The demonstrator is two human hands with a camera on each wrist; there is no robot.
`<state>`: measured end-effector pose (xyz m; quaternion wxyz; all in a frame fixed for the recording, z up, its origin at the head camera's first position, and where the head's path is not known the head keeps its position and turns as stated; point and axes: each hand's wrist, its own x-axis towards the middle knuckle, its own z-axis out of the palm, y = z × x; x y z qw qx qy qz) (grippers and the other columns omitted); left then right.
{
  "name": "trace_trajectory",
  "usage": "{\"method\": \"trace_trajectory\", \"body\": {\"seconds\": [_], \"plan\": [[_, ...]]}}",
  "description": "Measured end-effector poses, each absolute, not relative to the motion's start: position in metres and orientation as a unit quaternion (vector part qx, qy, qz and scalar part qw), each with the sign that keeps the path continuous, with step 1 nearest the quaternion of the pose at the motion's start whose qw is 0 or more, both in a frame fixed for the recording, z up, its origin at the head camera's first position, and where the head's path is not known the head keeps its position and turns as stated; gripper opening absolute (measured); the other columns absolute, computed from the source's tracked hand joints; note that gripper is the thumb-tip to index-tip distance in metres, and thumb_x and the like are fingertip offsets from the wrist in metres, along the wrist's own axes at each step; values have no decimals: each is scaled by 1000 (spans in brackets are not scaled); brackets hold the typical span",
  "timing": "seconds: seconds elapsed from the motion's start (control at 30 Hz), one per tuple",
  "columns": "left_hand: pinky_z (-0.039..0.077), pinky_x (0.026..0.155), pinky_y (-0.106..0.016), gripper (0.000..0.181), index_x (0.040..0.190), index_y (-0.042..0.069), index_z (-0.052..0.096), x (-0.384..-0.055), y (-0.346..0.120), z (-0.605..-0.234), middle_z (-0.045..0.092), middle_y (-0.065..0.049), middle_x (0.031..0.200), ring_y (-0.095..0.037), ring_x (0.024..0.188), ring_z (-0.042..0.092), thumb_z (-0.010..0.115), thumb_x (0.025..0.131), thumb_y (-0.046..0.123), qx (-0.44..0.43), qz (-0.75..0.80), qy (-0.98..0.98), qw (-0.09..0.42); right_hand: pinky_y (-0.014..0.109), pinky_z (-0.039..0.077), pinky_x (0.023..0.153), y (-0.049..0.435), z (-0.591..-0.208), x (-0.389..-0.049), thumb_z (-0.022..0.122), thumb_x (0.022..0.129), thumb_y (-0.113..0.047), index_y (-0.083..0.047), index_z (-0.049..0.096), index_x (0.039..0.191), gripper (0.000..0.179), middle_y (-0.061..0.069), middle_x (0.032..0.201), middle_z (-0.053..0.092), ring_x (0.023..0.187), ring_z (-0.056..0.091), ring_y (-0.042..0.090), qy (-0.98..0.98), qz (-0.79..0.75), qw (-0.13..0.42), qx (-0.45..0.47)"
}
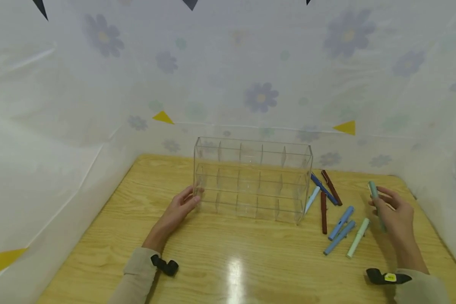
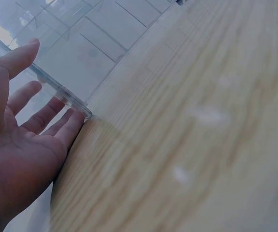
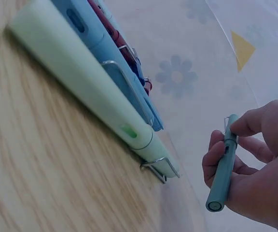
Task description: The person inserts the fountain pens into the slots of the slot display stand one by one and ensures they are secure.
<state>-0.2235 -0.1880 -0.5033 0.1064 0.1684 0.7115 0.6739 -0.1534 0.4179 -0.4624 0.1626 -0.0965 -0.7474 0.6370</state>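
A transparent compartment organizer [image 1: 251, 196] stands upright on the table. My left hand [image 1: 180, 207] is at its lower left side, thumb extended. In the left wrist view, the left hand's fingers [image 2: 43, 116] touch the organizer's side edge, fairly straight. My right hand [image 1: 398, 215] pinches a dark green fountain pen [image 1: 373, 189] between thumb and fingers, raised over the table's right side. In the right wrist view this capped pen [image 3: 222, 176] shows its metal clip. Nearest to that hand lies a light green pen [image 1: 358, 237], beside two blue pens [image 1: 340, 223].
Two dark red pens [image 1: 324, 213], a dark blue pen [image 1: 324, 188] and a pale blue pen [image 1: 312, 199] lie right of the organizer. The wooden table [image 1: 213, 261] is bounded by flowered white sheeting [image 1: 220, 76] at the back and sides.
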Motion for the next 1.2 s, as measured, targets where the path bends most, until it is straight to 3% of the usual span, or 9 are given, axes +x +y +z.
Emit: {"method": "trace_trajectory", "body": {"seconds": [0.3,0.43,0.53,0.83,1.0,1.2], "plan": [[38,113,-48,56,161,21,36,-220,-186,-505,48,-12,156,-29,147,39,55,109,27,165,667,719,106,15,55,64,410,-457,-150,64,103,-14,-9,64,134,32,-18,98,74,84,66,-2,-747,632,192,-80],[39,111,-44,55,161,24,37,-217,-187,-505,48,-10,155,-28,146,39,55,109,26,157,669,720,101,21,58,68,398,-455,-156,65,101,-7,0,67,126,26,-9,100,73,83,70,3,-708,681,182,-40],[40,110,-41,54,161,23,37,-216,-188,-506,48,-11,155,-29,147,39,55,109,26,160,666,722,96,24,59,69,388,-449,-160,65,100,-3,2,63,131,32,-1,102,69,81,73,6,-689,703,176,-14],[38,112,-45,55,160,22,38,-215,-186,-506,50,-7,155,-25,146,39,56,108,29,152,662,727,100,27,59,68,369,-417,-170,60,100,5,-10,45,155,58,8,108,61,82,75,10,-700,687,190,41],[39,111,-43,56,160,21,38,-219,-186,-505,50,-9,155,-27,146,39,56,108,28,157,663,725,95,27,59,70,357,-400,-174,60,101,3,-12,46,154,58,10,109,58,82,76,11,-701,684,192,53],[41,110,-43,56,160,23,38,-222,-187,-502,50,-8,154,-26,146,40,57,108,28,160,662,726,99,20,58,68,342,-383,-180,67,97,1,-10,55,146,51,3,100,68,81,73,8,-706,669,229,50]]}}
